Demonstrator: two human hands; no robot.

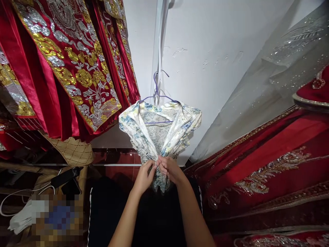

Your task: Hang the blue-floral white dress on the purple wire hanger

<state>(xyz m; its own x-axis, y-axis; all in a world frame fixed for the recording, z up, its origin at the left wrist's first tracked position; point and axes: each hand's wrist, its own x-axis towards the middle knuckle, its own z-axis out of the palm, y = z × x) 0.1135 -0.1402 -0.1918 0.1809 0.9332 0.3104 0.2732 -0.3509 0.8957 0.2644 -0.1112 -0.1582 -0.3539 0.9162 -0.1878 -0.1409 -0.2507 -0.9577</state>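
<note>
A short-sleeved floral shirt (149,133) in white, blue and yellow hangs from a purple wire hanger (156,90) in front of the wall. Its collar is spread and the two front edges run down to a V. At the point of that V my left hand (147,174) pinches the shirt's front edge. My right hand (170,168) is closed on the opposite edge, its fingertips touching those of the left. Whatever small fastening lies between the fingertips is hidden. Below the hands the shirt's lower part hangs near my dark-clothed lap.
Red embroidered garments (84,77) hang at upper left, more red beaded cloth (269,171) at right. A sheer sparkly fabric (246,92) slants along the white wall (205,51). At lower left, a wooden stand (83,178) bears a black phone (65,176) and white cable (25,189).
</note>
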